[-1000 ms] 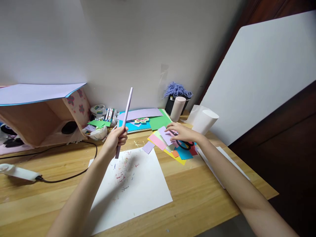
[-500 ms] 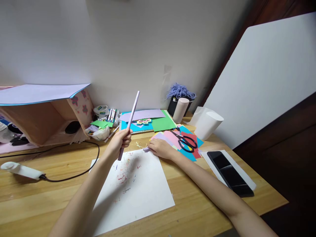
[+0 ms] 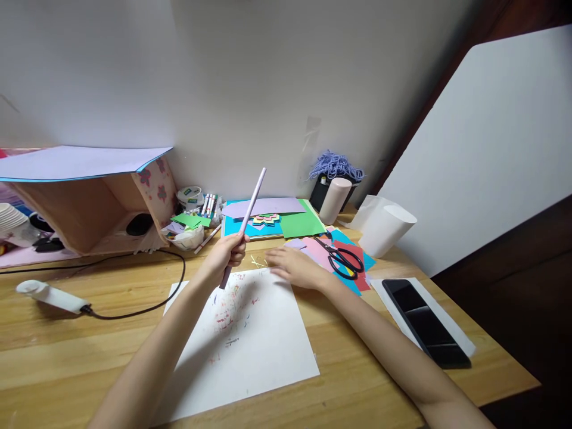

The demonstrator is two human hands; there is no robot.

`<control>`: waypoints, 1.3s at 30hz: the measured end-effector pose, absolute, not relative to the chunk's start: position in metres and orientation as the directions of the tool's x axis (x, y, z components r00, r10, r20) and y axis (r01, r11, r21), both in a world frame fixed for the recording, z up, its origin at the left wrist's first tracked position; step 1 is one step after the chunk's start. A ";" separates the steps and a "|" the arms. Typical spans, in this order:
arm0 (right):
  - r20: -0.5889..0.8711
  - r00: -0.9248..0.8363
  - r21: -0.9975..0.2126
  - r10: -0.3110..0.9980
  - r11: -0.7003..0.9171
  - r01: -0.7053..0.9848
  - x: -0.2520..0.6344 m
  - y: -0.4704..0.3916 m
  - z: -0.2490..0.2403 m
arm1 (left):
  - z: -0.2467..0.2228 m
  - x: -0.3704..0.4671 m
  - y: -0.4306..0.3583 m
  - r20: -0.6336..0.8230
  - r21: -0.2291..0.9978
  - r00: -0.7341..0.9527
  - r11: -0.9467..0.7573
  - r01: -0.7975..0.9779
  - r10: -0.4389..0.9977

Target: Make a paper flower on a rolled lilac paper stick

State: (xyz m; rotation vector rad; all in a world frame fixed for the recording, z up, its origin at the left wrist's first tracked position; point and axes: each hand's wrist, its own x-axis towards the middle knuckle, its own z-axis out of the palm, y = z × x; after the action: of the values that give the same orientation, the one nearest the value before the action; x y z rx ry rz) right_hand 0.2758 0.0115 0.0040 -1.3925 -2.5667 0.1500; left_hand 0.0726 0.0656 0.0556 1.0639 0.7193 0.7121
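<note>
Above the far edge of the white sheet [image 3: 263, 339], the left hand [image 3: 233, 255] grips a slim lilac rod [image 3: 254, 199], fingers curled closely round its lower part. The longer length of the rod rises out of the top of the fist, its upper end leaning to the right and away; a short end shows below the fist, over the sheet. Whether that lower end touches the paper cannot be told.

Right hand [image 3: 292, 266]: palm down at the sheet's far right corner, fingers stretched towards the left hand, the two hands apart. Its underside is hidden, so I cannot tell if anything is held there. Rod is to the left of this hand, not touched by it. Thin yellow strips [image 3: 257, 261] lie just beyond the fingertips, on the wooden table [image 3: 357, 381].

To the right of the right hand: overlapping coloured papers [image 3: 320, 253], with black-handled scissors [image 3: 329, 247] on top. Farther right, a black phone [image 3: 420, 316] rests on white paper [image 3: 456, 319]. Coloured smudges [image 3: 230, 316] mark the sheet below the left hand. By the wall, a green sheet [image 3: 304, 223] lies beside stacked zigzag-edged paper shapes [image 3: 267, 220].
</note>
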 end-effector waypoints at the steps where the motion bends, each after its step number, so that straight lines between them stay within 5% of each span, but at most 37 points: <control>1: 0.128 -0.588 -0.231 0.799 0.601 0.765 0.270 0.011 0.000 | 0.056 0.072 0.066 -0.169 0.934 0.573 0.315 -0.166 0.802; 9: 0.045 -0.470 -0.299 0.882 0.460 0.836 0.281 0.022 -0.024 | 0.060 0.069 0.066 -0.161 0.937 0.570 0.307 -0.168 0.806; 14: 0.217 -0.300 -0.408 0.929 0.366 0.837 0.294 0.027 -0.009 | 0.056 0.073 0.064 -0.176 0.936 0.573 0.317 -0.154 0.800; 17: 0.281 -0.112 -0.700 0.953 0.284 0.655 0.291 0.025 0.004 | 0.048 0.079 0.063 -0.213 0.935 0.590 0.337 -0.108 0.779; 21: 0.101 -0.089 -0.981 0.991 0.114 0.160 0.280 0.020 0.015 | 0.041 0.088 0.057 -0.288 0.932 0.664 0.361 0.030 0.690; 26: 0.001 -0.095 -0.976 0.995 -0.019 -0.216 0.270 0.017 0.014 | 0.043 0.092 0.046 -0.341 0.927 0.728 0.341 0.156 0.595; 33: 0.013 -0.022 -0.974 1.000 0.008 -0.228 0.268 0.016 0.017 | 0.038 0.093 0.044 -0.214 0.976 0.710 0.125 0.176 0.670; 39: 0.044 -0.095 -0.957 0.994 0.015 -0.289 0.269 0.017 0.015 | 0.027 0.100 0.040 -0.225 0.972 0.673 0.111 0.209 0.704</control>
State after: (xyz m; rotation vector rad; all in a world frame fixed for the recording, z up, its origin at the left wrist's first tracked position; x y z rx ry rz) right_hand 0.2686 0.0173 0.0145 -0.9200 -1.0746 1.3843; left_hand 0.0999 0.0401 0.0273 1.4503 0.8101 0.4293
